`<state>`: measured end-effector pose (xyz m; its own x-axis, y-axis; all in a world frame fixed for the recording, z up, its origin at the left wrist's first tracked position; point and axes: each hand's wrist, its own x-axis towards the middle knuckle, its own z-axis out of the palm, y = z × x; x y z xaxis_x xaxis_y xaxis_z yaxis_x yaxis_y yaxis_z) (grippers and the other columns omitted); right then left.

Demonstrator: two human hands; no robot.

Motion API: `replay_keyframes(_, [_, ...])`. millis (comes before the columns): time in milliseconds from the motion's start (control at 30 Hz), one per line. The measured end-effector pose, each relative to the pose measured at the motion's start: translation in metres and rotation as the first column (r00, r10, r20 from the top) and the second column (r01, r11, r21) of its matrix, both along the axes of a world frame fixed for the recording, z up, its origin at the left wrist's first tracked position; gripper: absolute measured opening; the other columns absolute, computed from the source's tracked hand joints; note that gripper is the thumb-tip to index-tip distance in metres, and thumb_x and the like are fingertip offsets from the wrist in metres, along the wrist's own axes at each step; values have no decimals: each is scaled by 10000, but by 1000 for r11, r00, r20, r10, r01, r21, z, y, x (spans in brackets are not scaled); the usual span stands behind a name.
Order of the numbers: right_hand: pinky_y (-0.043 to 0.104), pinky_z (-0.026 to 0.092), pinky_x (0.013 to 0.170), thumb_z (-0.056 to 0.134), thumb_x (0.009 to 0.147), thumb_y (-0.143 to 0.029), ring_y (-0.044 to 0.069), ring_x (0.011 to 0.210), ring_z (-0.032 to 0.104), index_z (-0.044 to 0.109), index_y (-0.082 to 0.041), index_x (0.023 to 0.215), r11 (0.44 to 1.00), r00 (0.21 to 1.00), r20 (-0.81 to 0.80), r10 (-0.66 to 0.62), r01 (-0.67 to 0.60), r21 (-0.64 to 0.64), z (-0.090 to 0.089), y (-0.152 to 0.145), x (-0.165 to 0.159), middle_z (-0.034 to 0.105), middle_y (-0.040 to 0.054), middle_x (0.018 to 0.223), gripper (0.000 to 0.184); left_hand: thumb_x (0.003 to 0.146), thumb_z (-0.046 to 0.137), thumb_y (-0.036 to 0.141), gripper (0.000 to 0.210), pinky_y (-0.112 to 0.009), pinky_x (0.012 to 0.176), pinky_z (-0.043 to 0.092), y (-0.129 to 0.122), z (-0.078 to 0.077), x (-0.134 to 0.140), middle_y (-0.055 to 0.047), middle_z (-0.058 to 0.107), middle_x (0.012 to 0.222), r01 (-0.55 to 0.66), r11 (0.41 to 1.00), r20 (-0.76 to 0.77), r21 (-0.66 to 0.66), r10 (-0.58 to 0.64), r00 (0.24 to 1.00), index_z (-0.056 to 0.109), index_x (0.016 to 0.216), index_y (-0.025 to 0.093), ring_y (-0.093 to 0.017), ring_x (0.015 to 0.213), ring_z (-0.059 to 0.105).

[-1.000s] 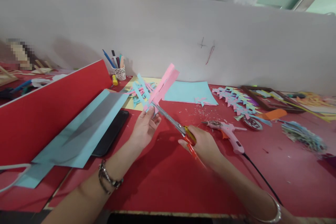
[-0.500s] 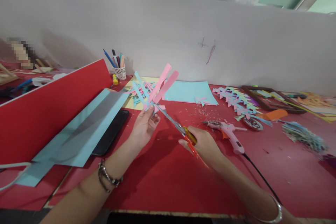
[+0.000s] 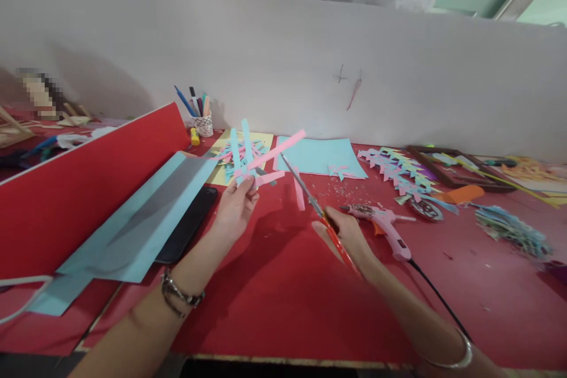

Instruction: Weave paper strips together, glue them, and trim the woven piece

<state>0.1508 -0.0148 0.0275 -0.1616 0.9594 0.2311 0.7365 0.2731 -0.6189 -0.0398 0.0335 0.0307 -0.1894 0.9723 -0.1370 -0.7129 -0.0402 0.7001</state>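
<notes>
My left hand (image 3: pixel 237 201) pinches a small piece of folded paper strips (image 3: pixel 247 159), light blue ones pointing up and pink ones reaching to the right. My right hand (image 3: pixel 348 233) is closed round the orange-red handles of a pair of scissors (image 3: pixel 305 186), whose blades point up and left, apart from the held strips. A loose pink strip (image 3: pixel 300 194) hangs or lies just below the blades; I cannot tell which. Behind my left hand, a heap of pink and blue paper pieces (image 3: pixel 225 159) covers part of a yellow sheet (image 3: pixel 266 140).
Right of the scissors lies a pink glue gun (image 3: pixel 390 227) with a black cord. Blue sheets (image 3: pixel 321 150) and a folded-paper chain (image 3: pixel 394 171) are behind. On the left are a phone (image 3: pixel 188 224), blue paper (image 3: pixel 133 224), a red board (image 3: pixel 88 201) and a pen cup (image 3: pixel 202 125).
The scissors have drawn away rightward from the held strips. One pink strip has come off and is now separate below the blades. My left hand has shifted slightly left and turned the piece.
</notes>
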Motion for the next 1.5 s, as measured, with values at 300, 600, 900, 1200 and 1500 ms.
replay_keyframes(300, [212, 205, 442, 430, 733, -488, 82, 459, 262, 222, -222, 580, 991, 996, 33, -81, 77, 107, 9, -3, 0, 278, -61, 491, 371, 544, 657, 23, 163, -167, 518, 335, 2, 16, -30, 51, 519, 508, -113, 937, -637, 331, 310, 706, 618, 526, 180, -100, 541, 427])
replay_keyframes(600, [207, 238, 461, 523, 706, -457, 102, 499, 376, 284, -218, 608, 999, 977, 208, -36, 42, -27, 11, -7, -8, 413, -38, 566, 352, 541, 704, 143, 109, -186, 597, 367, 1, 13, -32, 44, 487, 513, -96, 906, -682, 411, 376, 627, 602, 536, 181, -127, 601, 474])
replay_keyframes(900, [257, 349, 584, 564, 714, -448, 193, 721, 548, 392, -206, 811, 987, 944, 319, 84, -36, -154, 14, -11, -6, 560, 48, 823, 312, 644, 577, 383, 212, -223, 542, 414, -1, 15, -35, 24, 565, 611, -62, 926, -806, 372, 356, 473, 595, 694, 177, -122, 560, 497])
replay_keyframes(1200, [255, 342, 574, 554, 723, -450, 195, 718, 559, 432, -204, 850, 988, 955, 293, 48, -3, -151, 13, -10, -7, 568, 39, 808, 303, 599, 621, 407, 231, -231, 521, 437, 1, 13, -33, 14, 581, 592, -27, 933, -716, 359, 294, 633, 589, 686, 196, -122, 542, 523])
replay_keyframes(1500, [257, 348, 583, 567, 715, -407, 201, 733, 577, 469, -193, 863, 992, 963, 270, 9, 25, -122, 12, -10, -8, 600, 49, 828, 278, 610, 623, 356, 172, -225, 484, 433, 2, 9, -34, 40, 521, 520, 19, 934, -665, 356, 240, 708, 574, 657, 198, -112, 496, 517])
